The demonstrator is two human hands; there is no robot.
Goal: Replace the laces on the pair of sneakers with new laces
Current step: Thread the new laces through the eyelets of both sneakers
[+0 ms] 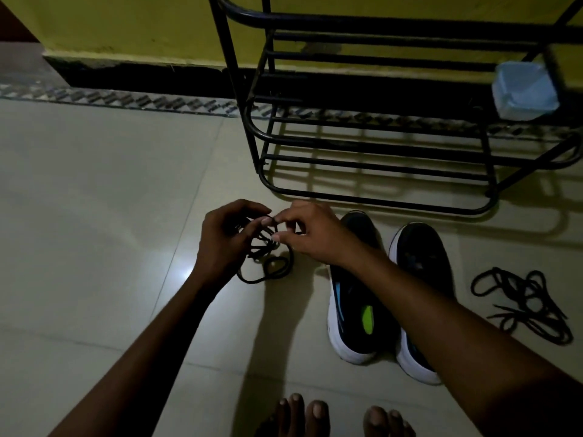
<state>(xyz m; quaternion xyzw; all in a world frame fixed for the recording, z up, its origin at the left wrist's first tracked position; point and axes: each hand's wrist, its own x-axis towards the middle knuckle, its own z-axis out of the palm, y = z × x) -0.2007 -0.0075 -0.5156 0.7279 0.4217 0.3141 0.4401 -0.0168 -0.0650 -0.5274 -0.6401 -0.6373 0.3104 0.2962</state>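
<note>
Though tangled, thin black laces [263, 246]

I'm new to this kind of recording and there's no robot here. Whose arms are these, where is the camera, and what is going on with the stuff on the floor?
There is no machine: a person does the job with bare hands. The single picture comes from a camera worn on the head, looking forward and down, so the arms reach in from the bottom edge and the person's toes show there too. The left hand and right hand both grip a tangled black lace in their fingers, just above the tiled floor. To the right stands the pair of sneakers, dark with white soles. Further right, a second heap of black laces lies on the floor. Behind stands a black metal rack holding a pale blue box.
</note>
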